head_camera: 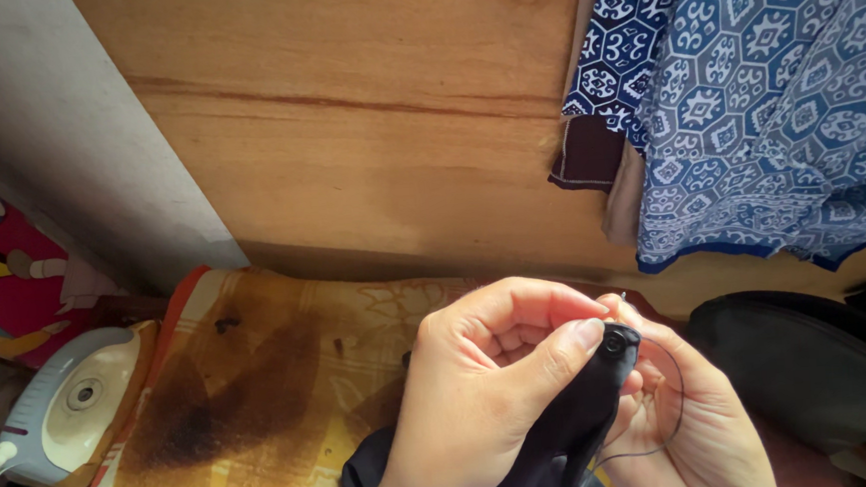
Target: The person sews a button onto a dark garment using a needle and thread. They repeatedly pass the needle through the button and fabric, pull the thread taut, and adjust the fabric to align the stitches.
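Matt black cloth (pixel 555 437), glossy black button (pixel 614 343), smooth wooden panel (pixel 365 117)

The left hand (pixel 493 400) covers most of the right hand (pixel 700 428), and the picture's bottom edge cuts off both wrists. The black cloth (pixel 556 447) runs off the bottom too. The iron (pixel 67 406) is cut at the left, and any needle is too small to see.
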